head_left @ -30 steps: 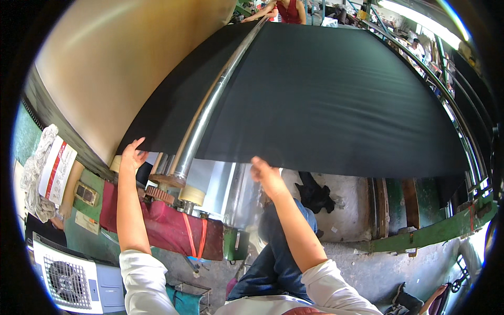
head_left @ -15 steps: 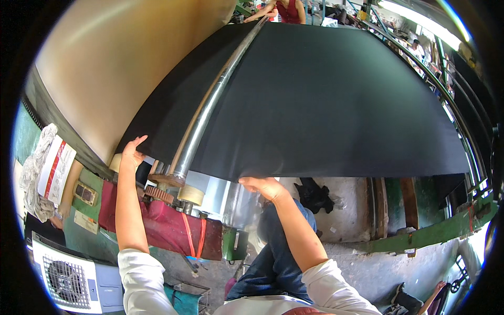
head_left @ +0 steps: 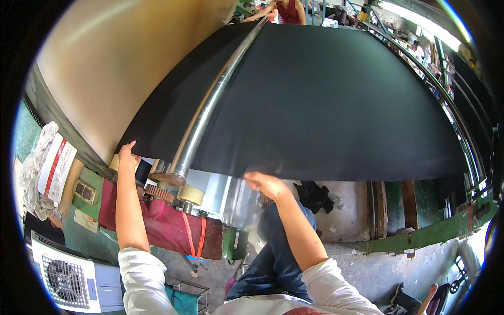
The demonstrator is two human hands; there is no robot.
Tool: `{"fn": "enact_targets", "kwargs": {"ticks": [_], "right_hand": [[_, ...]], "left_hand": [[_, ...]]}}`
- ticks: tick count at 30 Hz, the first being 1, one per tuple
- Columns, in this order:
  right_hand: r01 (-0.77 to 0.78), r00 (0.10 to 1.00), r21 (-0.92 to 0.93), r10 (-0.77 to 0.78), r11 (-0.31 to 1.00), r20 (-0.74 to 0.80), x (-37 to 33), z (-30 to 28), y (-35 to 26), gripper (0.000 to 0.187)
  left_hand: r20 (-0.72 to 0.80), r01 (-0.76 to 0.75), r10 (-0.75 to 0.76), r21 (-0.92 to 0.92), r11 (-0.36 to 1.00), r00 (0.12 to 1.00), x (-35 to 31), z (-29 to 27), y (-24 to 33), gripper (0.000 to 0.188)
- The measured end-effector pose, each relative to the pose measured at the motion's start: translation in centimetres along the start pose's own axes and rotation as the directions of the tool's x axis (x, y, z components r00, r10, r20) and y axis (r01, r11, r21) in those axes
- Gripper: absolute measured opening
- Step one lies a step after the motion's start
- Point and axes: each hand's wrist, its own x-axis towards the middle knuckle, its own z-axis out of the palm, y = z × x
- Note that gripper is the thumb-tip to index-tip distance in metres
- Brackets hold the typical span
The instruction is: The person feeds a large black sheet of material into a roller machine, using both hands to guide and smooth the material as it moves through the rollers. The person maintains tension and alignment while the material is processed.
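A wide black sheet (head_left: 336, 105), fabric-like, stretches away from me and passes under a long metal roller (head_left: 210, 102). My left hand (head_left: 127, 154) is at the sheet's near left corner, beside the big tan drum (head_left: 131, 58). Its fingers look closed on the edge there, with the thumb side up. My right hand (head_left: 266, 185) is at the near edge, right of the roller's end. The fingers reach toward the sheet and are slightly blurred, so whether they grip it cannot be told.
Below the roller's end are a brown gear (head_left: 159, 193), a roll of tape (head_left: 190, 195) and a maroon-covered machine part (head_left: 157, 226). A white fan unit (head_left: 65, 278) stands lower left. A green beam (head_left: 420, 237) runs right. Another person (head_left: 290, 11) stands at the far end.
My left hand has shifted slightly left and its spread fingers have drawn in at the sheet's corner. The right hand has moved a little to the right along the edge, which hangs slightly lower.
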Motion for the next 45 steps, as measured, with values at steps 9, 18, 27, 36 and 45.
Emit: {"fn": "enact_targets", "kwargs": {"ticks": [9, 18, 27, 36, 45], "right_hand": [[0.141, 0.868, 0.194, -0.027, 0.971, -0.496, 1.2, 0.1, 0.4, 0.016], [0.101, 0.983, 0.298, -0.049, 0.949, -0.177, 0.3, 0.0, -0.1, 0.013], [0.186, 0.837, 0.181, -0.059, 0.966, -0.544, 1.1, 0.6, -0.1, 0.015], [0.096, 0.96, 0.008, -0.091, 0.995, -0.266, -0.2, 1.3, -1.0, 0.026], [0.145, 0.785, -0.047, -0.144, 0.988, -0.603, 0.6, 1.0, -0.9, 0.019]], "left_hand": [[-0.043, -0.021, 0.023, 0.03, 0.999, 0.999, 0.3, -0.4, 0.1, 0.028], [-0.055, -0.063, 0.064, 0.012, 0.998, 0.996, 0.1, -0.6, -0.3, 0.028], [0.006, -0.035, 0.035, 0.109, 0.993, 0.999, -0.6, 0.2, -0.1, 0.031], [0.115, -0.002, -0.008, 0.088, 0.996, 0.993, -0.7, 0.0, 0.1, 0.032], [0.048, -0.03, 0.028, 0.038, 0.999, 0.998, -2.8, 1.2, -0.2, 0.029]]}}
